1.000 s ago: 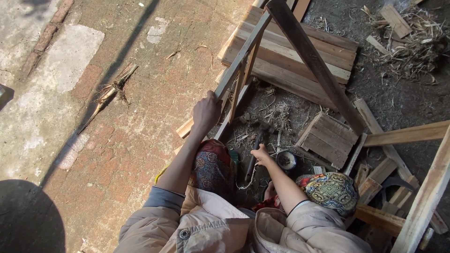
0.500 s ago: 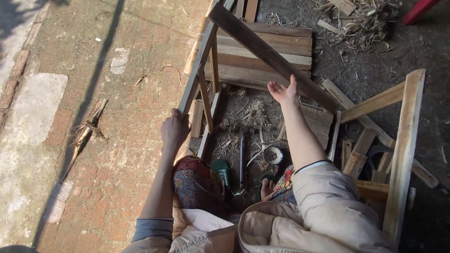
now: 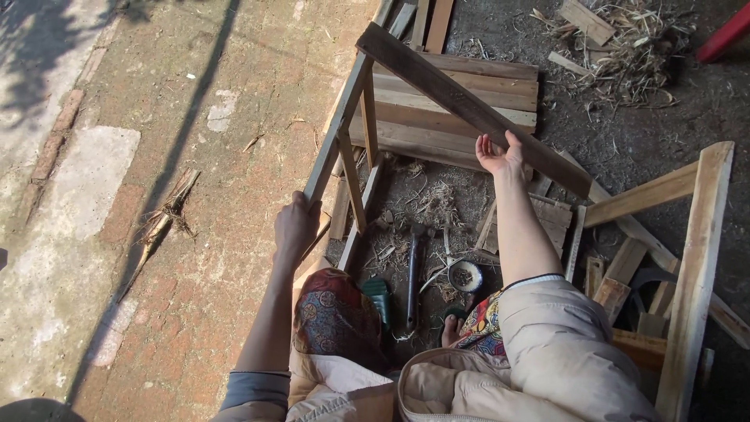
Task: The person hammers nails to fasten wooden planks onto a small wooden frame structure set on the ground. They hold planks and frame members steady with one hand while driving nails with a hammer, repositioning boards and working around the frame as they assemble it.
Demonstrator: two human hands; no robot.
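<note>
My left hand (image 3: 295, 227) grips the lower end of a long wooden rail (image 3: 337, 129) of a rough frame that slants up and away from me. My right hand (image 3: 500, 156) is raised with fingers spread, palm against the underside of a dark diagonal plank (image 3: 461, 98) that crosses the frame. Between my knees on the dirt lie a hammer (image 3: 412, 273), a green-handled tool (image 3: 380, 297) and a small round tin (image 3: 466, 276) with bits in it.
A slatted wooden panel (image 3: 453, 117) lies flat behind the frame. Another upright timber frame (image 3: 695, 258) stands at the right, with wood offcuts (image 3: 609, 289) below it. Straw and scraps (image 3: 633, 47) lie at top right. Brick paving (image 3: 195, 234) spreads to the left, with a dry husk (image 3: 160, 223).
My right hand has risen from the ground near the tin up to the dark plank. My left hand keeps its hold on the rail. The view has shifted a little.
</note>
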